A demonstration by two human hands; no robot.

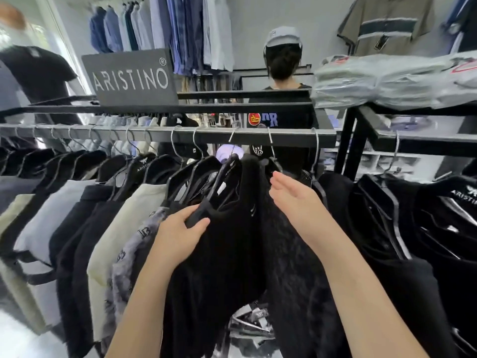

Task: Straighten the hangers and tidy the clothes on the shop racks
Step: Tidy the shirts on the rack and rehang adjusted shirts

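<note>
A black rail (258, 136) carries a row of black hangers with wire hooks. On it hang black, cream, grey and patterned shirts. My left hand (180, 235) grips the shoulder end of a black hanger (214, 192) that holds a black shirt (227, 254). My right hand (294, 200) is flat with straight fingers, pressing against the neighbouring black garment (291, 267) just right of that shirt. The hook of the gripped hanger (232, 136) sits on the rail.
A person in a grey cap (284, 60) stands behind the rack, facing away. An ARISTINO sign (130, 78) rests on the rack's top shelf. Bagged folded clothes (387, 81) lie on a second black rack (413, 143) to the right. Shirts hang on the back wall.
</note>
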